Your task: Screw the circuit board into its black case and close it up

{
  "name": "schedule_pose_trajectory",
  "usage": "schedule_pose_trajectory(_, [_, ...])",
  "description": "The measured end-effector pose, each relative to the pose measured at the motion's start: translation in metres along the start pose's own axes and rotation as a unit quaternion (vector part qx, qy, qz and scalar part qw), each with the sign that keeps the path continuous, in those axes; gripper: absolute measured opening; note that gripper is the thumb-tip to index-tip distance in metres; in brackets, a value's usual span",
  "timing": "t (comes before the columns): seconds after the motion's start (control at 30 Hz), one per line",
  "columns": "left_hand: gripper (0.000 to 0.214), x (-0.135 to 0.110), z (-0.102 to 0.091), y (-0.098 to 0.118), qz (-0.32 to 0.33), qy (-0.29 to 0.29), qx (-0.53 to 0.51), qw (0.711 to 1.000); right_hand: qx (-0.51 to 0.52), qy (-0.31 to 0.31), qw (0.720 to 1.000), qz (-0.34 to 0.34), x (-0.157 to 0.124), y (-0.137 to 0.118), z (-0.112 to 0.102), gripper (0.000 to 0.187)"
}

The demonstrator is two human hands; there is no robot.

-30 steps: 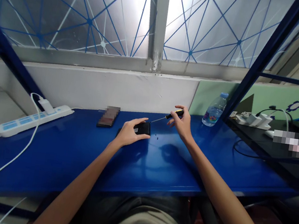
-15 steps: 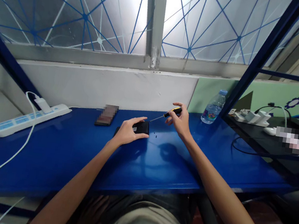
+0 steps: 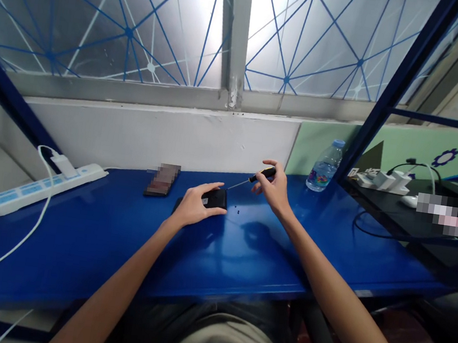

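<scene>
My left hand [image 3: 194,207] is closed around a flat black rectangular device [image 3: 217,197] lying on the blue table; its exact kind cannot be made out, and the palm hides part of it. Between the thumb and fingers of my right hand [image 3: 274,188] is a screwdriver [image 3: 268,172] with a black and yellow handle. Its thin shaft slants down to the left, and the tip is at the device's far right corner. Small dark pieces, probably screws [image 3: 238,212], lie on the table just right of the device.
A phone [image 3: 162,180] lies behind my left hand. A white power strip [image 3: 45,189] with a cable is at the left. A water bottle [image 3: 325,167] stands at the back right, beside a blue frame post. Further right are plugs [image 3: 392,181] and a mouse [image 3: 409,201].
The view has shifted slightly. Both hands keep their grips, and the screwdriver tip stays at the device's corner with hardly any movement.
</scene>
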State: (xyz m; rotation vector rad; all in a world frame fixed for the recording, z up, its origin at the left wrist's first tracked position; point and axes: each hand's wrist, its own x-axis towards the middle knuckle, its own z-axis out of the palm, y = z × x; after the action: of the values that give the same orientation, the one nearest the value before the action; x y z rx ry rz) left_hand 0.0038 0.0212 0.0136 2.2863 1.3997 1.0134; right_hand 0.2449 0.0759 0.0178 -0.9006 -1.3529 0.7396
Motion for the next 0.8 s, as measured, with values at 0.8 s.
schedule_pose_trajectory(0.8, [0.07,-0.0018,-0.0027,0.0041,-0.004,0.001,-0.006,1.0,-0.008,-0.025,1.0,0.002,0.001,0.0021,-0.0032,0.051])
